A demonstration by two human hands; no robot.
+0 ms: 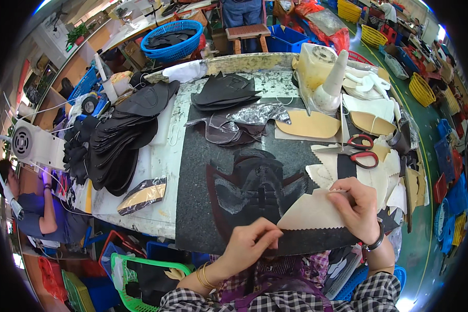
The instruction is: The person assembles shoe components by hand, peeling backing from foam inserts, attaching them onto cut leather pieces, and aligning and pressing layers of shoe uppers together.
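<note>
Several black pieces [170, 39] in blue basket [176, 53] | right hand [360, 212] pinches beige sheet [311, 213] | left hand [246, 249] curled, hold unclear

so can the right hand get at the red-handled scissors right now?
Likely yes: the scissors lie just beyond the right hand, handles uncovered, but it would probably have to release the cream piece first.
</note>
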